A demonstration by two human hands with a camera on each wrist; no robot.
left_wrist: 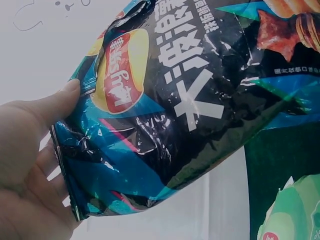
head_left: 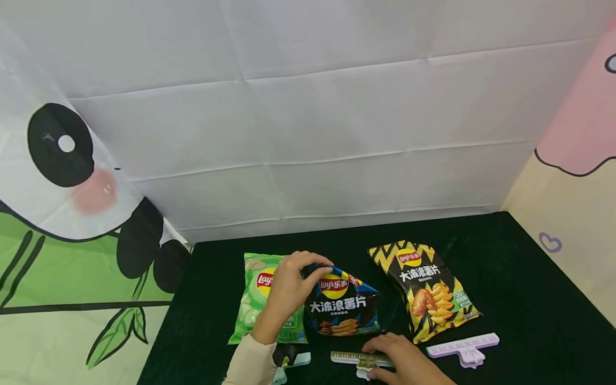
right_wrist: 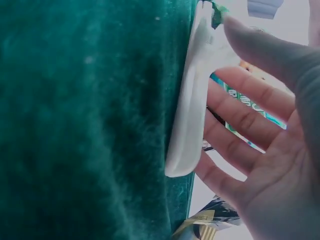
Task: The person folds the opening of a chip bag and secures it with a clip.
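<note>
My left hand pinches the crumpled top corner of a black and blue Lay's chip bag, thumb on the front and fingers behind. In the left wrist view the bag slants away from the hand, its top edge folded. My right hand is at a white and gold bag clip in front of that bag. In the right wrist view the thumb is by the handle of the clip, and the fingers lie along its bar, which sits close over the dark green cloth.
A green Lay's bag lies left, partly behind my left forearm. A black and yellow Lay's bag lies right, with a lilac clip before it. A pale teal clip is partly hidden by my left sleeve. White fabric hangs behind.
</note>
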